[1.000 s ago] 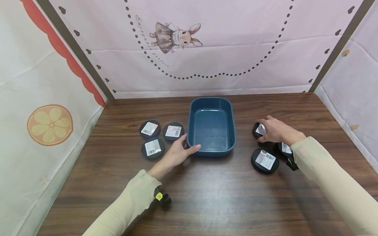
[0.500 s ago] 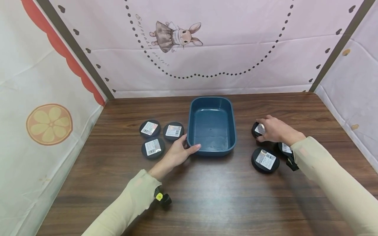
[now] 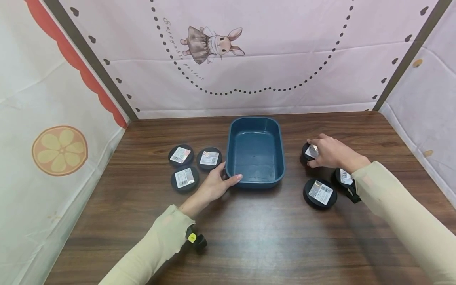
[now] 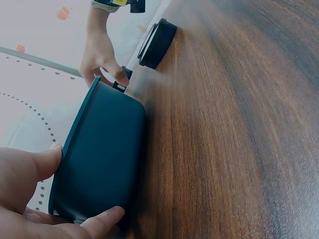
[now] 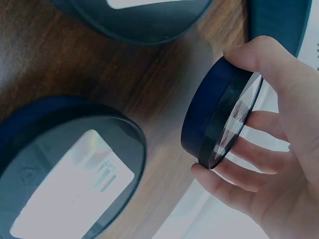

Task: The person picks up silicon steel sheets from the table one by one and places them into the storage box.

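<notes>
My left hand (image 3: 213, 184) grips the near left corner of a dark blue rectangular bin (image 3: 255, 184), thumb over its rim. In the left wrist view, the bin's outer wall (image 4: 102, 144) lies between my thumb and fingers. At the right, my right hand (image 3: 333, 152) pinches a round black container (image 3: 311, 152) with a white barcode label. The right wrist view shows that round container (image 5: 212, 112) tilted, thumb on one edge and fingertips around the other. Two more labelled round containers lie close to this hand, a nearer one (image 3: 320, 194) and one partly hidden by the sleeve (image 3: 344, 177).
Left of the bin, three similar containers form a cluster: the back left one (image 3: 181, 155), the right one (image 3: 209, 158) and the front one (image 3: 184, 179). All stand on a brown wood-grain table (image 3: 256, 237). Printed cloth walls (image 3: 292, 59) rise at the back and sides.
My right hand has shifted slightly back and left, and the round container in it has moved the same way. The left hand and the bin stay put.
</notes>
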Demonstrator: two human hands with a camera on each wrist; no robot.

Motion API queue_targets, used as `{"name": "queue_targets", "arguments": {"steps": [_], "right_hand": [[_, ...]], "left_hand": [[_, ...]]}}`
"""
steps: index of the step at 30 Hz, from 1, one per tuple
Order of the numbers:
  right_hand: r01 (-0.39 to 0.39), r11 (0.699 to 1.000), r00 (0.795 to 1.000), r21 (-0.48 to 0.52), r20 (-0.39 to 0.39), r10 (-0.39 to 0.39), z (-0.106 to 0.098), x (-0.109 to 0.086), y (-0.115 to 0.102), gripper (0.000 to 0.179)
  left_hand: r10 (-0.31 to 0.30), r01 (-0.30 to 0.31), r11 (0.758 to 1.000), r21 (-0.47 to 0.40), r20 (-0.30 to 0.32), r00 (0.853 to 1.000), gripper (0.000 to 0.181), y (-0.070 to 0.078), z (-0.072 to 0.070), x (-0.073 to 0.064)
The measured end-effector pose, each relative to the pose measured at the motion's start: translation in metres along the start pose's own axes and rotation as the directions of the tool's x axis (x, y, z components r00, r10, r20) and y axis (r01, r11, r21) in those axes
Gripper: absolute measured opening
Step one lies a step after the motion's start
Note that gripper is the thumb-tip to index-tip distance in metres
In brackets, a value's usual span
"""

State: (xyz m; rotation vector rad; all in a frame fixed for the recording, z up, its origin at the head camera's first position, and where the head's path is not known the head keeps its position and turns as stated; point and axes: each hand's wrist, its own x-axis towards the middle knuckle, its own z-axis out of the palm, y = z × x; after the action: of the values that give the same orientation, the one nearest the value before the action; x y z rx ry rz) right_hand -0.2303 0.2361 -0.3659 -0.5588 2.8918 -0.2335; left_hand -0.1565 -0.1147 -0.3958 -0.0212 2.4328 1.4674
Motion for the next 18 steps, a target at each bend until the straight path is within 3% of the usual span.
{"name": "queue_targets", "arguments": {"steps": [18], "right_hand": [[0.056, 0.998, 0.994, 0.019, -0.092, -0.054, -0.022, 0.000, -0.016, 0.077]], "left_hand": [[-0.002, 0.002, 1.000, 0.028, 0.001, 1.000, 0.071, 0.000, 0.000, 0.000]]}}
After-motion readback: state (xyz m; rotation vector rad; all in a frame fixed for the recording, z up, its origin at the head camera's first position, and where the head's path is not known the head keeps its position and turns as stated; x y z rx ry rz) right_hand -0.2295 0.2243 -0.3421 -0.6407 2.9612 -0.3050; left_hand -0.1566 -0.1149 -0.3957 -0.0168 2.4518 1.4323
